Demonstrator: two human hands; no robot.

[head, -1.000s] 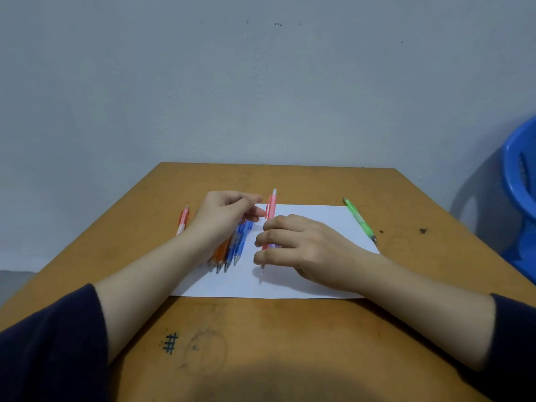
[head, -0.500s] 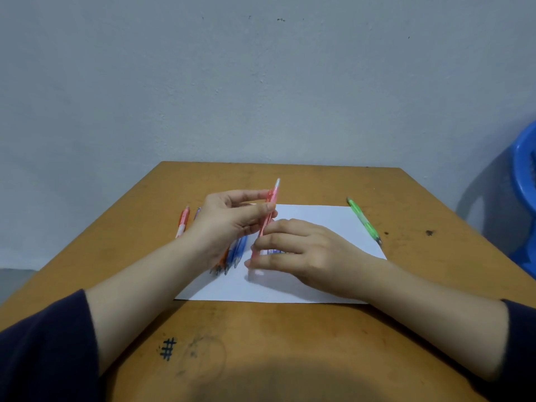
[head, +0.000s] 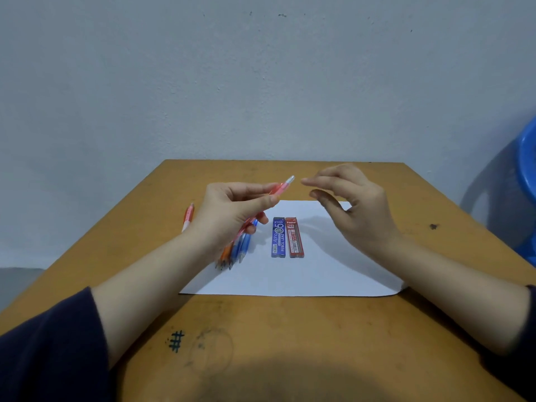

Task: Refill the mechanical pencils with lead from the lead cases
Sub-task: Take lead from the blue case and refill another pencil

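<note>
My left hand grips a pink mechanical pencil above the table, its clear cap end pointing up and right. My right hand hovers just right of that cap, fingers loosely curved and holding nothing. Two lead cases lie side by side on the white paper: a blue one and a red one. Several blue and orange pencils lie bunched on the paper under my left wrist, partly hidden.
Another pink pencil lies on the wooden table left of the paper. A blue plastic chair stands at the right edge. A grey wall rises behind the table's far edge.
My left hand took the pink pencil and lifted it off the paper. My right hand let go, rose and moved right, uncovering the two lead cases. The green pencil is now hidden.
</note>
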